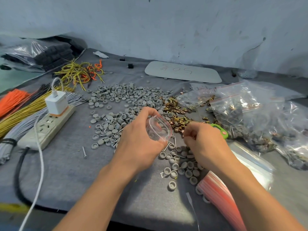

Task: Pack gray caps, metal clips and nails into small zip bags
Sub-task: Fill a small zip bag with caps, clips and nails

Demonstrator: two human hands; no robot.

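My left hand [141, 137] holds a small clear zip bag [159, 128] with its red-edged mouth spread open toward the right. Just right of it, my right hand [201, 140] pinches small metal clips [184, 133] in its curled fingers near the bag's mouth. Gray caps [126, 95] lie in a wide heap behind the hands, and more lie under my right wrist. Brass-coloured metal clips [175, 105] are piled right of the caps. A few nails [84, 151] are scattered on the gray cloth.
Filled zip bags [250, 114] pile up at right. A stack of empty red-edged bags [220, 194] lies at lower right. A power strip [48, 127] with a white charger and bundles of coloured wires [21, 105] occupy the left. A green object [220, 130] sits behind my right hand.
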